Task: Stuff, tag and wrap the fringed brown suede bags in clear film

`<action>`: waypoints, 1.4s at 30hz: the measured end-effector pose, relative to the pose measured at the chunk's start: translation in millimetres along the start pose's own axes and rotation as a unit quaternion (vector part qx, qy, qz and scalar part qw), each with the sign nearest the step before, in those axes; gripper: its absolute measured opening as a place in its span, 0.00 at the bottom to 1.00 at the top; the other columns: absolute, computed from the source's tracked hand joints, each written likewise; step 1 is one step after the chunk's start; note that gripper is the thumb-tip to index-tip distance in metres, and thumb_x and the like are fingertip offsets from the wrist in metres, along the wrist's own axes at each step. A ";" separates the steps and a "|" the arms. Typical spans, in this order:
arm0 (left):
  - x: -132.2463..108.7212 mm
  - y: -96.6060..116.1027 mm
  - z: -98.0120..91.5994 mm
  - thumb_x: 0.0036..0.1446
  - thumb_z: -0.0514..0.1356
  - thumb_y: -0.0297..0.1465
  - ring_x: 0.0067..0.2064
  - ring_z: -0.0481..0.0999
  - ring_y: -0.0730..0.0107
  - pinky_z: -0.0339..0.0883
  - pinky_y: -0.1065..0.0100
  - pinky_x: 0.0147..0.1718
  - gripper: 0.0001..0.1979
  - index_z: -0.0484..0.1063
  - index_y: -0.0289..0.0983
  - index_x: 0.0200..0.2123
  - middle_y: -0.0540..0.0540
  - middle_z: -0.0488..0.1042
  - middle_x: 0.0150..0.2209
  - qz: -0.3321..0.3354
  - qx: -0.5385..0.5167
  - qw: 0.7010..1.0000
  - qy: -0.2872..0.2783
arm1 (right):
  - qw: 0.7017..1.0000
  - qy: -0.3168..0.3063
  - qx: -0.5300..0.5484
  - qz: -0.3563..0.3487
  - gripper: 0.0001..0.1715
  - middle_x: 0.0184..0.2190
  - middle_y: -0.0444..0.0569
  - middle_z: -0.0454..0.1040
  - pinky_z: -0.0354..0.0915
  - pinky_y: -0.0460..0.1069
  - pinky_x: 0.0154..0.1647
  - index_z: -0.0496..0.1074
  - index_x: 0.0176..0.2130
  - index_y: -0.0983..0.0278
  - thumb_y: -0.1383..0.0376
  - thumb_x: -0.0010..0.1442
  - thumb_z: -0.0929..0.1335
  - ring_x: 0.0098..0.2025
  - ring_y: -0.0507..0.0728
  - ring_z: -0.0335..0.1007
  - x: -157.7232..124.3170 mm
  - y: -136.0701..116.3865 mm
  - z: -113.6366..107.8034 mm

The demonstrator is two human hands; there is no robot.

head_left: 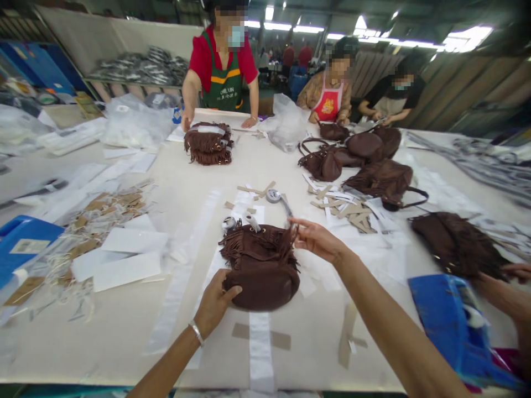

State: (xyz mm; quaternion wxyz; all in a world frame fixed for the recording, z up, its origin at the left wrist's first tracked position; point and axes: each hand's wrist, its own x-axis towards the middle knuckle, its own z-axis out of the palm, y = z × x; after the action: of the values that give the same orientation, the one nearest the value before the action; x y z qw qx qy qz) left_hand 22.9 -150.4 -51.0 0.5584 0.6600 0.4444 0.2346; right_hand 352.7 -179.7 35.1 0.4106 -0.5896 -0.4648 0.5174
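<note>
A dark brown fringed handbag (261,265) lies on the white table in front of me. My left hand (218,296) grips its lower left end, with the thumb on top of the smooth leather base. At the bag's upper right corner, my right hand (313,236) pinches the end of a grey strip (286,205), which leads to a coiled part (272,195) beyond the bag. Pale wrapping covers some fittings along the bag's top edge. Under the bag runs a white paper strip (261,354), crossing a brown card strip (243,331).
A stack of fringed bags (208,145) stands near a co-worker in a green apron. More brown bags (365,152) lie at the back right, beside loose paper strips (359,213). Tags (93,221) and white cards (128,268) cover the left. Another person's hands (504,290) work near a blue container (443,315).
</note>
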 end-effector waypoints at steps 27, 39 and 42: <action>-8.5 -5.8 -2.5 0.47 0.64 0.35 0.16 0.68 0.72 0.65 0.71 0.17 0.19 0.75 0.38 0.44 0.54 0.71 0.18 -0.154 -0.223 0.959 0.077 | 0.983 0.070 -0.145 -0.083 0.16 0.42 0.50 0.76 0.73 0.51 0.38 0.72 0.46 0.60 0.66 0.61 0.61 0.39 0.57 0.74 -86.8 114.5 87.1; -4.0 -17.0 6.6 0.46 0.57 0.27 0.15 0.67 0.70 0.62 0.70 0.18 0.05 0.70 0.41 0.30 0.55 0.68 0.16 -0.189 -0.171 0.962 0.095 | 0.843 0.097 -0.508 -0.151 0.16 0.34 0.49 0.68 0.63 0.47 0.30 0.68 0.43 0.62 0.73 0.60 0.58 0.32 0.55 0.68 -94.1 116.3 107.9; -13.9 -12.3 8.1 0.49 0.60 0.29 0.21 0.71 0.68 0.67 0.68 0.23 0.11 0.70 0.43 0.38 0.54 0.72 0.22 -0.173 -0.178 0.963 0.107 | 0.771 0.092 -0.606 -0.172 0.14 0.34 0.51 0.68 0.61 0.47 0.30 0.70 0.43 0.63 0.73 0.61 0.60 0.31 0.55 0.66 -95.2 114.5 111.4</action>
State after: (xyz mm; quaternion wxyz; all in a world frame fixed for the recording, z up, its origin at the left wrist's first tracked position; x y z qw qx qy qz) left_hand 18.5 -166.6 -62.2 0.6478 0.4341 0.5605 0.2790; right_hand 253.2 -298.4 -67.8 0.0908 -0.6708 -0.7360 -0.0076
